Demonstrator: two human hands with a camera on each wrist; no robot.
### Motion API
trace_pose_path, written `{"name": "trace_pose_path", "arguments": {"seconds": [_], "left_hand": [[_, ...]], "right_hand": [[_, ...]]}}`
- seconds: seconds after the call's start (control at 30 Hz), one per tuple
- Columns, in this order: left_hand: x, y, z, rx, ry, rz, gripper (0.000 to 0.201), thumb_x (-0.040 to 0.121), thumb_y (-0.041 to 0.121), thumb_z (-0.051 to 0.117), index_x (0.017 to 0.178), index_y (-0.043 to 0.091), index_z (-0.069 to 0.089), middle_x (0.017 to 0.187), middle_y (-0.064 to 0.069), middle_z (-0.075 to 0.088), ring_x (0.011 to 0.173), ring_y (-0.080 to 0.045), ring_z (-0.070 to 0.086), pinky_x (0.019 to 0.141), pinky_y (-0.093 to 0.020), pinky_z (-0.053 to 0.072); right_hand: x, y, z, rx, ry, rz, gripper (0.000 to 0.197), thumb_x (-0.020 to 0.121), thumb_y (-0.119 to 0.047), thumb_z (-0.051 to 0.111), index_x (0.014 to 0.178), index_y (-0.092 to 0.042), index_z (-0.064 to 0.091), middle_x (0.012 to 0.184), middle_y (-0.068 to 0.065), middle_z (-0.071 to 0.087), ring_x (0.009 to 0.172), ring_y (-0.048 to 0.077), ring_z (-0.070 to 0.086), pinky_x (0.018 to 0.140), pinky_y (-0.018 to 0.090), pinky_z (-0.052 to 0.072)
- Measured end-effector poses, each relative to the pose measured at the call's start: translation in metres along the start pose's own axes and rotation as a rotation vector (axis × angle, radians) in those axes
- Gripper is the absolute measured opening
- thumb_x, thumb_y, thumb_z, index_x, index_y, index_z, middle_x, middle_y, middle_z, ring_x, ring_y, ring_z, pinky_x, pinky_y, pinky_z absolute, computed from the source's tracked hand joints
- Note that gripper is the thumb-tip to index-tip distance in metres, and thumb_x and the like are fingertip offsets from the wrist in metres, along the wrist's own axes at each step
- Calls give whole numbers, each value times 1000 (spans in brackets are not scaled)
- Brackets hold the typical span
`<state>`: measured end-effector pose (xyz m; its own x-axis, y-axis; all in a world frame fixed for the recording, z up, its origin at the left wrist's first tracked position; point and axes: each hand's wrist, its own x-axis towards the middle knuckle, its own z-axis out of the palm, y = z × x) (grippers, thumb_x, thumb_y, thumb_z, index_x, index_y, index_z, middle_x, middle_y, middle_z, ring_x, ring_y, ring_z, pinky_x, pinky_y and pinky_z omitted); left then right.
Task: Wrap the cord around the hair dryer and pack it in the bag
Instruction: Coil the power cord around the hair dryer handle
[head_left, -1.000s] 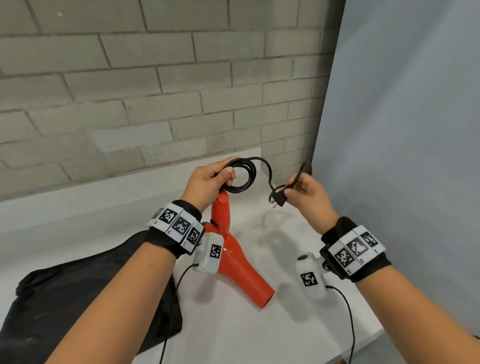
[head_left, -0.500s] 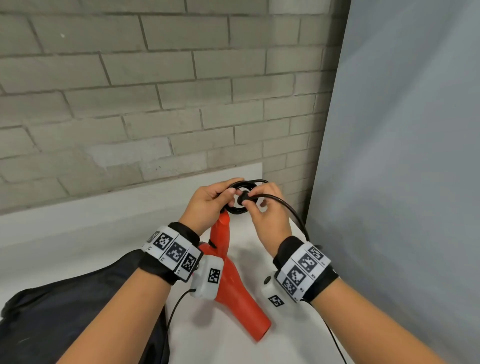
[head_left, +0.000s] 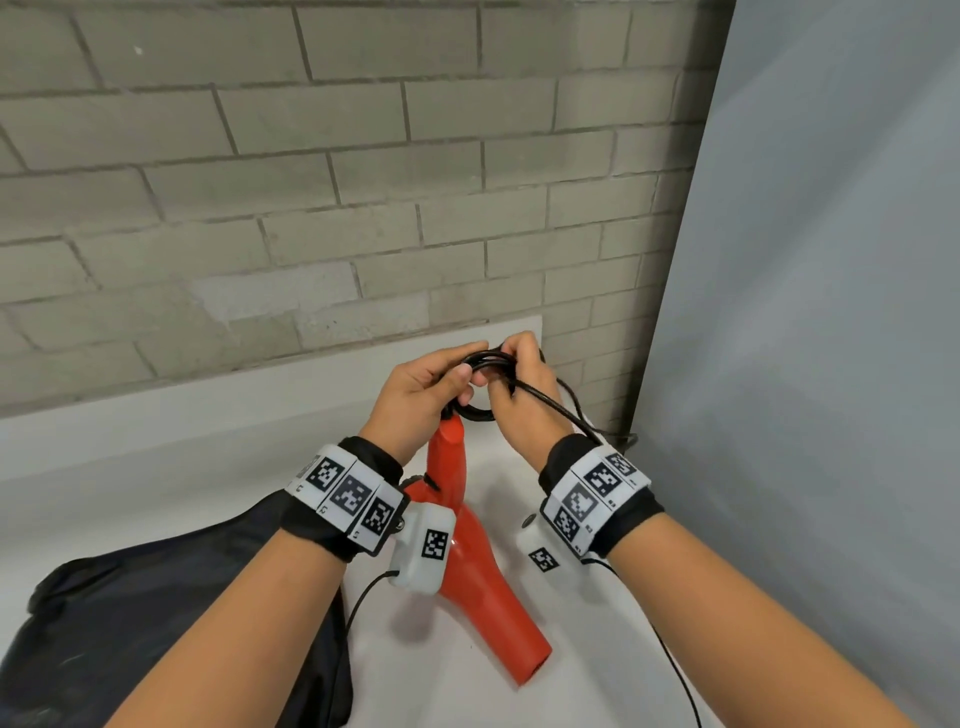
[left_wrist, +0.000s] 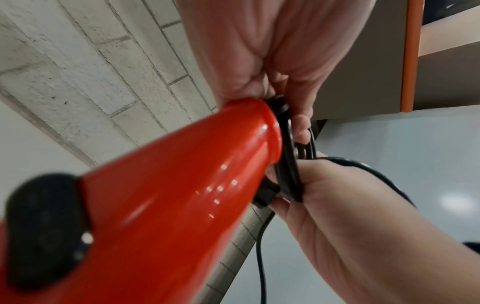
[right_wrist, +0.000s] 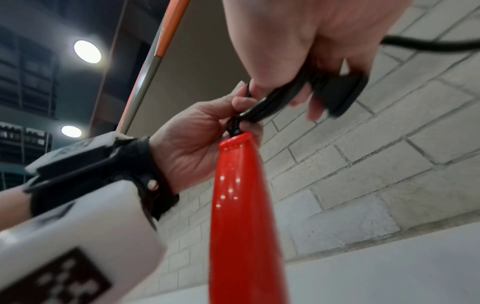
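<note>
while both hands (head_left: 467, 389) pinch the cord (head_left: 480, 413), tags seem illegible.

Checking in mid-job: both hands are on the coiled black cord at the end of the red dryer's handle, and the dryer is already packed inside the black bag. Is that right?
Not quite. Both the left hand and right hand do hold the coiled cord at the handle end, but the hair dryer is not in the bag. The head view shows it out over the white table, beside the bag.
</note>
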<state>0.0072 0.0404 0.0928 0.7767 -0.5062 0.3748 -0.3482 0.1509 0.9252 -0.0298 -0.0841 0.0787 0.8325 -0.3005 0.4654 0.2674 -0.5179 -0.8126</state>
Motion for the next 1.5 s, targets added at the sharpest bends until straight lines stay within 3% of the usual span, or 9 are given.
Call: {"name": "trace_pose_path", "arguments": {"seconds": [0.17,0.4,0.6,0.83,0.97,1.17,1.27,1.37,1.5], "left_hand": [[0,2,-2,35,45,-6,30,91,-2,42,103,16,62,57,11,62,52,-1,48,58,-11,43],[0,3,1,53,54,15,21,92,8,43,85,17,61,54,11,58,47,-2,49,57,-21,49],[-1,1,-7,18,120,-16,21,93,11,42,85,18,60,55,11,55,43,-2,45,54,-18,45],[1,1,-14,-145,140,-64,22,95,10,38,89,14,59,54,12,57,43,-2,39,52,-15,47],[-1,2,-20,-191,143,-79,23,96,12,38,89,14,59,55,11,56,44,-2,39,52,-15,47],[-1,7,-22,-166,54,-131,26,95,12,37,111,10,57,64,7,57,48,-2,44,57,-14,48],[0,9,-23,-146,3,-181,23,95,12,39,99,11,61,60,9,61,50,-1,47,59,-15,50],[2,11,-25,-135,-22,-211,24,96,12,37,85,7,58,63,4,58,51,-3,49,61,-21,52],[1,15,-23,-245,-37,-246,20,96,6,29,102,2,48,60,6,57,47,-4,45,56,-21,50]], "right_hand": [[-10,-2,-11,-148,-207,-56,8,94,-16,39,88,-18,34,70,6,49,60,20,45,56,38,40],[-14,-12,-11,-236,-176,-105,8,95,-15,36,89,-15,31,64,-3,37,53,11,36,47,26,26],[-24,12,-19,-297,-422,-230,11,95,-27,35,92,-17,39,77,-4,46,65,10,44,61,24,35],[-31,91,-33,-786,-833,377,28,97,-17,32,108,-5,55,110,18,58,97,25,52,87,33,40],[-36,111,-39,-1100,-983,453,35,95,-14,38,124,-1,52,131,16,54,120,29,52,99,32,41],[-22,59,-22,-414,-683,229,47,92,-20,50,137,-24,36,124,2,51,115,20,49,89,25,38],[-19,25,-4,-67,-645,149,49,90,-7,53,135,-21,40,121,-10,49,111,5,47,82,12,39],[-16,14,14,302,-466,146,27,88,8,50,105,-12,59,92,-17,65,81,-10,57,70,4,43],[-7,21,26,347,-267,303,32,90,4,46,69,-18,57,60,1,58,54,14,51,53,24,36]]}}
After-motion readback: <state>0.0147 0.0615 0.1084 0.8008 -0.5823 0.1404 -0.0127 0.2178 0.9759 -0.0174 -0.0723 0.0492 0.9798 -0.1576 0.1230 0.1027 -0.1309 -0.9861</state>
